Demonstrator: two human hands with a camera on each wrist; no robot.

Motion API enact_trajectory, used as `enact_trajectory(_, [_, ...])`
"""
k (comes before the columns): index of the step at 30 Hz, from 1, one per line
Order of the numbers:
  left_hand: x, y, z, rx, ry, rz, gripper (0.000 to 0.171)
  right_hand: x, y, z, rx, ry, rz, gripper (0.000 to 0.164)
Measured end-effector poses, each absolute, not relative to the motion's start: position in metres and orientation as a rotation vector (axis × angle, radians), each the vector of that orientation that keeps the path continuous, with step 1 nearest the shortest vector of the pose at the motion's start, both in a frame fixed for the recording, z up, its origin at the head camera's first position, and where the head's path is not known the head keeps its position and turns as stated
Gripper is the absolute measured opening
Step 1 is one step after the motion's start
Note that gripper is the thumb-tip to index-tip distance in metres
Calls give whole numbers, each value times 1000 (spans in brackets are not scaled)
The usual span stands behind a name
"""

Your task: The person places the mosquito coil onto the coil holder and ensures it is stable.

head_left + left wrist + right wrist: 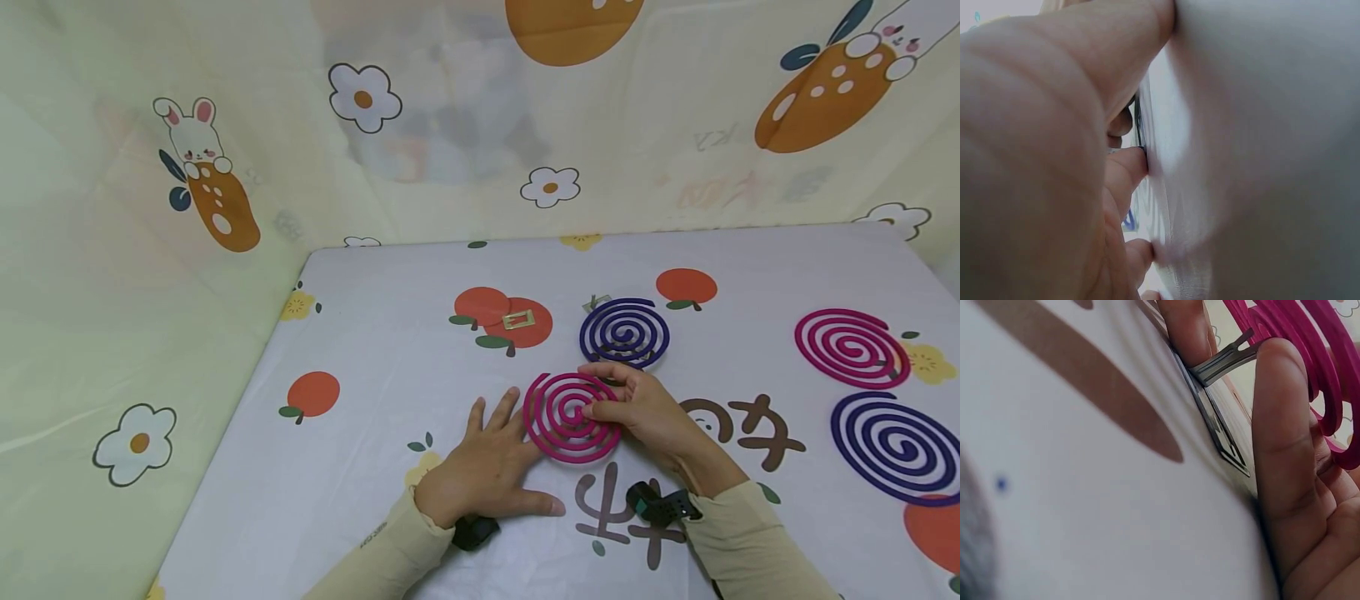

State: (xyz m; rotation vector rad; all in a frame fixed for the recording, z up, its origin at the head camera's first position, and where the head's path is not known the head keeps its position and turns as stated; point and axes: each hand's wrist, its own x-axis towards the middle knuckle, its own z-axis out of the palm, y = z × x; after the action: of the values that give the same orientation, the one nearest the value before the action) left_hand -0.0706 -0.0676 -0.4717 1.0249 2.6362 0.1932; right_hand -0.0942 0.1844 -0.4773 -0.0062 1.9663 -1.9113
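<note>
My right hand (651, 414) holds a pink mosquito coil (573, 414), with the thumb at its centre and other fingers at its far edge. Close up in the right wrist view, a thin metal coil stand (1227, 364) has a raised prong between the thumb and a finger, beside the pink coil. Palm down on the table, my left hand (487, 471) has its fingers spread, and its fingertips reach the coil's left edge. Just beyond the right hand lies a blue mosquito coil (624, 334). Whether the prong enters the pink coil's centre is hidden by the thumb.
Another metal stand (518, 319) lies on the tablecloth, and a further one (596, 303) shows at the blue coil's far edge. At the right, a second pink coil (852, 349) and a second blue coil (906, 451) lie flat. A patterned cloth wall (450, 192) rises behind the table.
</note>
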Motion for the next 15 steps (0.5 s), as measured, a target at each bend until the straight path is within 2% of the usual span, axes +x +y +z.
enact_trajectory(15, [-71,-67,-472,1025,2641,172,95,-94,181,-476,15,1999,-1890,62])
